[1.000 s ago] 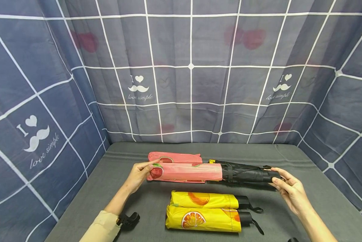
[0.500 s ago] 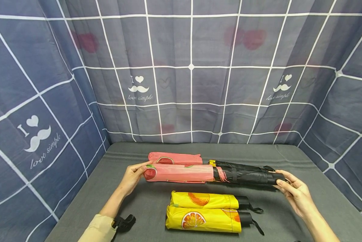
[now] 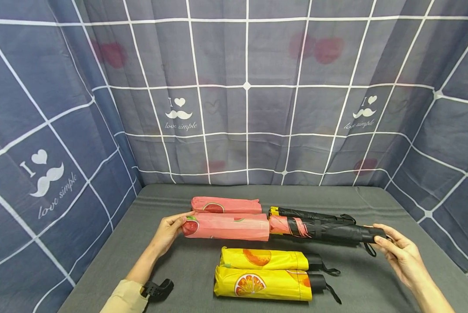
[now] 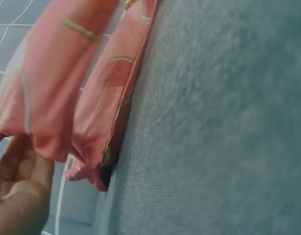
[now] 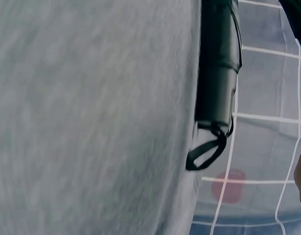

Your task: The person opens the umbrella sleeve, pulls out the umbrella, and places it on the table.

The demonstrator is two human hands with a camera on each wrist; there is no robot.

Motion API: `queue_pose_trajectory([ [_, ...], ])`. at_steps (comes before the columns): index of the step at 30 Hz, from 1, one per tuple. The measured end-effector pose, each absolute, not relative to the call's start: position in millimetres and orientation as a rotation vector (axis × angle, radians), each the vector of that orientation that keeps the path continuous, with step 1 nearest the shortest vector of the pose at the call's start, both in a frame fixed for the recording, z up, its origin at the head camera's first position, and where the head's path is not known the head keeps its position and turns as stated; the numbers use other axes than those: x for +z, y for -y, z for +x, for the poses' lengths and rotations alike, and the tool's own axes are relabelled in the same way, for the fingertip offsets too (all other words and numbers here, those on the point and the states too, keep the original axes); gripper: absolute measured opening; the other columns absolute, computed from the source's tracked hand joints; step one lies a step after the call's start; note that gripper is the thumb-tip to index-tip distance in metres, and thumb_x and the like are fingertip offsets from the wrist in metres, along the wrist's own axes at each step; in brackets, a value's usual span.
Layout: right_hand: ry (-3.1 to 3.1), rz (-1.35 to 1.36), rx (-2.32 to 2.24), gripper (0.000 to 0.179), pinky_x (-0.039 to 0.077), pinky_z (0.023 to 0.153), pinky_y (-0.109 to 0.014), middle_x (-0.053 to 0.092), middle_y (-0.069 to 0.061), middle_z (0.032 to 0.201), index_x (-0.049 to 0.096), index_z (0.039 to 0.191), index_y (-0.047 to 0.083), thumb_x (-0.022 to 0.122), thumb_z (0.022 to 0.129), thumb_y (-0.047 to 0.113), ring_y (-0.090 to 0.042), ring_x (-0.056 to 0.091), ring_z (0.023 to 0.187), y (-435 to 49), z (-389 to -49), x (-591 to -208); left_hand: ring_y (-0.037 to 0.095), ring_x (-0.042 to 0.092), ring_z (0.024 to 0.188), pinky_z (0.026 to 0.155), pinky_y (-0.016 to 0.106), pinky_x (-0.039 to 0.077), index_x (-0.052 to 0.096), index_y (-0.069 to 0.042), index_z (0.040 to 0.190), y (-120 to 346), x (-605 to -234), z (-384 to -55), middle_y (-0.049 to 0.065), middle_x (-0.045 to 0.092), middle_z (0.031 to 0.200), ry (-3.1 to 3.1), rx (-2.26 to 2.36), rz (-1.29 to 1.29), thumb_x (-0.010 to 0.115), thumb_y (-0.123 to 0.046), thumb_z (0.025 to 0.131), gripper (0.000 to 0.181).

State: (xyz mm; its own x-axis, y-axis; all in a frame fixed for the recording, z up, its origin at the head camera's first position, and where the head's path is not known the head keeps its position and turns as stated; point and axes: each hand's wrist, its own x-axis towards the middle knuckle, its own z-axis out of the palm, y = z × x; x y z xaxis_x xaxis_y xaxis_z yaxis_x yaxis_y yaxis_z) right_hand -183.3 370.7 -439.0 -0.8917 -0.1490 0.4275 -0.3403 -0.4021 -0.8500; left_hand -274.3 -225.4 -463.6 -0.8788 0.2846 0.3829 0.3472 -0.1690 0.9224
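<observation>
Pink cover (image 3: 226,227), beyond two yellow umbrellas (image 3: 226,283) on the table (image 3: 187,278), looks light and limp, best held at its end, where the left hand (image 3: 167,234) pinches; the right hand (image 3: 403,255) pinches the likely stiffer black umbrella (image 3: 339,231) by its handle (image 3: 370,235).

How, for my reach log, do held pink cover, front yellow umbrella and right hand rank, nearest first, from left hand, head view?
1. Pink cover, held by left hand.
2. Front yellow umbrella, lower middle.
3. Right hand, far right.
</observation>
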Motion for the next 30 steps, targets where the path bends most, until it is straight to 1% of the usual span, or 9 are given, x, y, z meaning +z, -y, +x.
queue_pose_trajectory([
  [1, 1.655, 0.674, 2.437, 0.048, 0.024, 0.045, -0.023, 0.065, -0.008, 0.114, 0.058, 0.126, 0.005, 0.03, 0.095, -0.018, -0.02, 0.065, 0.096, -372.4, -182.7, -439.4, 0.014, 0.06, 0.105, 0.081, 0.027, 0.051, 0.044, 0.023, 0.124, 225.8, -465.4, -274.1, 0.027, 0.054, 0.124, 2.012, -2.244, -0.755, 0.043, -0.007, 0.101, 0.038],
  [5, 1.659, 0.704, 2.447, 0.048, 0.038, 0.051, -0.016, 0.063, -0.008, 0.116, 0.057, 0.127, 0.004, 0.029, 0.095, -0.018, -0.022, 0.063, 0.1, -377.6, -182.2, -442.5, 0.012, 0.058, 0.108, 0.082, 0.027, 0.05, 0.044, 0.022, 0.125, 226.4, -472.1, -273.3, 0.035, 0.044, 0.129, 2.057, -2.244, -0.746, 0.044, -0.009, 0.101, 0.04],
  [7, 1.681, 0.719, 2.447, 0.048, 0.047, 0.066, -0.015, 0.063, -0.007, 0.117, 0.057, 0.127, 0.004, 0.029, 0.095, -0.018, -0.021, 0.063, 0.102, -378.5, -183.1, -444.3, 0.013, 0.057, 0.109, 0.083, 0.027, 0.049, 0.044, 0.023, 0.125, 225.8, -474.5, -273.0, 0.037, 0.041, 0.13, 2.057, -2.252, -0.736, 0.046, -0.011, 0.1, 0.042],
  [10, 1.757, 0.724, 2.404, 0.048, 0.048, 0.084, -0.024, 0.062, -0.006, 0.119, 0.056, 0.128, 0.004, 0.031, 0.094, -0.019, -0.019, 0.062, 0.103, -378.3, -184.8, -446.4, 0.012, 0.057, 0.109, 0.084, 0.026, 0.049, 0.046, 0.021, 0.125, 224.2, -476.9, -273.2, 0.036, 0.042, 0.129, 2.094, -2.215, -0.707, 0.047, -0.012, 0.1, 0.041],
  [20, 2.055, 0.547, 2.272, 0.04, 0.051, 0.074, -0.023, 0.062, 0.005, 0.114, 0.056, 0.128, 0.005, 0.04, 0.096, -0.012, -0.009, 0.063, 0.093, -381.6, -189.2, -451.1, 0.022, 0.055, 0.114, 0.09, 0.028, 0.046, 0.047, 0.018, 0.127, 224.6, -471.4, -274.9, 0.035, 0.048, 0.126, 2.095, -2.13, -0.711, 0.045, -0.008, 0.1, 0.037],
  [22, 2.183, 0.469, 2.188, 0.036, 0.048, 0.063, -0.023, 0.061, 0.008, 0.111, 0.056, 0.127, 0.005, 0.044, 0.096, -0.007, -0.004, 0.059, 0.087, -383.8, -190.4, -451.6, 0.022, 0.055, 0.116, 0.093, 0.03, 0.044, 0.044, 0.021, 0.127, 225.5, -463.5, -273.8, 0.03, 0.051, 0.126, 2.013, -2.152, -0.761, 0.043, -0.005, 0.101, 0.037],
  [26, 2.467, 0.358, 1.936, 0.03, 0.044, 0.059, -0.024, 0.063, 0.01, 0.105, 0.055, 0.125, 0.001, 0.053, 0.095, 0.001, -0.002, 0.056, 0.084, -388.0, -193.2, -453.6, 0.027, 0.052, 0.118, 0.097, 0.035, 0.04, 0.036, 0.026, 0.127, 222.9, -444.2, -270.1, 0.018, 0.056, 0.127, 1.822, -2.225, -0.934, 0.036, 0.003, 0.101, 0.035],
  [28, 2.549, 0.363, 1.825, 0.029, 0.049, 0.075, -0.023, 0.064, 0.01, 0.108, 0.055, 0.122, -0.002, 0.056, 0.093, 0.002, -0.004, 0.059, 0.093, -388.9, -195.5, -456.3, 0.028, 0.052, 0.118, 0.097, 0.037, 0.04, 0.035, 0.026, 0.128, 218.0, -437.1, -266.0, 0.016, 0.057, 0.127, 1.815, -2.241, -0.989, 0.035, 0.005, 0.1, 0.035],
  [30, 2.6, 0.387, 1.722, 0.029, 0.048, 0.076, -0.022, 0.063, 0.013, 0.108, 0.056, 0.119, -0.005, 0.059, 0.092, 0.003, -0.002, 0.059, 0.096, -389.2, -197.6, -460.1, 0.027, 0.054, 0.117, 0.096, 0.039, 0.041, 0.039, 0.023, 0.128, 210.6, -433.6, -260.5, 0.022, 0.055, 0.126, 1.898, -2.223, -1.016, 0.038, 0.004, 0.1, 0.034],
])
